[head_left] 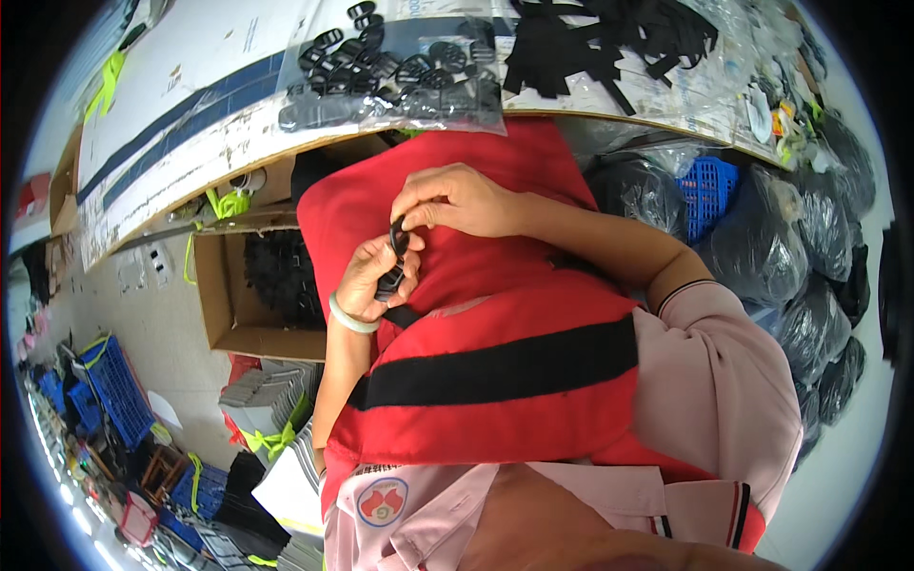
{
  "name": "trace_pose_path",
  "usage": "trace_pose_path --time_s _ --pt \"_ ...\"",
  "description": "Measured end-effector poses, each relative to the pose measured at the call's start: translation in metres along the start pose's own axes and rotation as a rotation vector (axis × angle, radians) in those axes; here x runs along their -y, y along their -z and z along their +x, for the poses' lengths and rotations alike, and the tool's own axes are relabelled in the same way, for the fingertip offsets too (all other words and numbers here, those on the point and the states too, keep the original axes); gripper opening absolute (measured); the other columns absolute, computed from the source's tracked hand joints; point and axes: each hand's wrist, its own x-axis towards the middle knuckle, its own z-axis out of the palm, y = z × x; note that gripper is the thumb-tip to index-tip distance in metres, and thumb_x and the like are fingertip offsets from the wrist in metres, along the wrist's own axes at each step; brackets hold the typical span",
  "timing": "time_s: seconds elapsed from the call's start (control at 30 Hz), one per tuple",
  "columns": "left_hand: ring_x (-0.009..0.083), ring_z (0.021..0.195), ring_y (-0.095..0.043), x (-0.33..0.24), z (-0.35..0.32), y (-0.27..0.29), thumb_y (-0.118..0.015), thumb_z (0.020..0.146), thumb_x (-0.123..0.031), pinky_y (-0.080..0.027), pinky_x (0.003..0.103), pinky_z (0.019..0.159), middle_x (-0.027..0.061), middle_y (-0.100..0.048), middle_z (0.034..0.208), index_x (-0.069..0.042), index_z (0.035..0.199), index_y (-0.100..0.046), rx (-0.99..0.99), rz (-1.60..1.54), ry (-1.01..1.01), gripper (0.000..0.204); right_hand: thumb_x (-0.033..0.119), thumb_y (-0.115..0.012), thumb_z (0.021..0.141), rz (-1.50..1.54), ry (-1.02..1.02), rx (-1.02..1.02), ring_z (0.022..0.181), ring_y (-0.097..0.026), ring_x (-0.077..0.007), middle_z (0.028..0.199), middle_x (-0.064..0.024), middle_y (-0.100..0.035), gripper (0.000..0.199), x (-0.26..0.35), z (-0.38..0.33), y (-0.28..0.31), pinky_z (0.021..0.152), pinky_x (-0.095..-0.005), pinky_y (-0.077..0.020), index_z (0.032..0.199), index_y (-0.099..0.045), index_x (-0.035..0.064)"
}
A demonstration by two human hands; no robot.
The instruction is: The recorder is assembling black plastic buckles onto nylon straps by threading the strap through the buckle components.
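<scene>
In the head view, we see both hands meeting in front of the chest over a red life vest (514, 285) that lies against the person's body. The left hand (367, 276) comes up from the lower left, its forearm almost vertical, with a pale bangle (350, 317) round the wrist. Its fingers curl inward and pinch the lower part of a black plastic buckle (394, 262), thumb on the near face. The right hand (455, 202) reaches in from the right, the forearm running level across the vest from a pink sleeve (724, 371), the wrist bent downward. Its thumb and forefinger are closed on the upper end of the same buckle, the other fingers folded close together. The buckle sits between the two hands, just above a black strap (495, 366) that crosses the vest.

Above the hands, a table edge (190, 162) carries a clear bag of black buckles (400, 76) and a heap of black webbing pieces (609, 38). To the left stands an open cardboard box (233, 295), and dark plastic-wrapped bundles (800, 247) crowd the right beside a blue crate (706, 190).
</scene>
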Motion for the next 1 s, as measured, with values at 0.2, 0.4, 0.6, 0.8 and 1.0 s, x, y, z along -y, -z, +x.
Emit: trace_pose_path --time_s 0.2,0.4,0.6,0.8,1.0 --pt "0.0170 0.060 -0.054 0.001 0.035 -0.012 -0.054 0.095 -0.018 -0.037 0.022 0.039 0.0093 -0.056 0.078 0.000 0.093 -0.057 0.042 -0.135 0.032 0.018 0.012 -0.063 0.087 -0.376 0.069 -0.054 0.083 -0.063 -0.0205 0.092 -0.0073 -0.065 0.016 0.018 -0.020 0.036 0.074 -0.0309 -0.0486 0.102 -0.066 0.0064" --pt "0.0201 0.068 -0.057 0.003 0.041 -0.010 -0.054 0.095 -0.020 -0.043 0.026 0.044 0.0089 -0.057 0.079 -0.002 0.093 -0.057 -0.130 -0.128 -0.040 0.019 0.026 -0.065 0.084 -1.201 -0.083 -0.722 0.091 -0.061 -0.0272 0.097 -0.0079 -0.066 0.022 -0.007 -0.041 0.175 0.080 -0.0360 -0.0493 0.099 -0.068 0.0095" --pt "0.0148 0.059 -0.055 -0.003 0.040 -0.016 -0.063 0.091 -0.015 -0.040 0.024 0.043 0.0057 -0.060 0.075 -0.001 0.097 -0.063 -0.320 -0.013 -0.081 0.016 0.023 -0.062 0.086 -1.416 -0.081 -0.647 0.091 -0.062 -0.0269 0.098 -0.0066 -0.067 0.019 -0.048 -0.057 0.203 0.083 -0.0364 -0.0489 0.096 -0.069 0.0081" --pt "0.0090 0.047 -0.049 -0.010 0.047 -0.040 -0.064 0.089 -0.010 -0.036 0.021 0.041 0.0058 -0.060 0.067 0.004 0.092 -0.065 -0.504 0.364 -0.268 0.014 0.019 -0.063 0.088 -1.217 0.072 -0.762 0.085 -0.065 -0.0180 0.095 -0.0079 -0.069 0.019 0.009 -0.032 0.187 0.076 -0.0277 -0.0495 0.100 -0.068 0.0049" --pt "0.0074 0.045 -0.048 -0.014 0.056 -0.048 -0.067 0.086 -0.005 -0.035 0.020 0.040 0.0064 -0.062 0.071 0.004 0.097 -0.067 -0.554 0.368 -0.506 0.014 0.023 -0.061 0.092 -0.369 -0.288 -0.177 0.071 -0.051 -0.0053 0.075 0.0034 -0.059 0.021 0.063 -0.005 0.057 0.066 -0.0229 -0.0433 0.093 -0.066 0.0029"
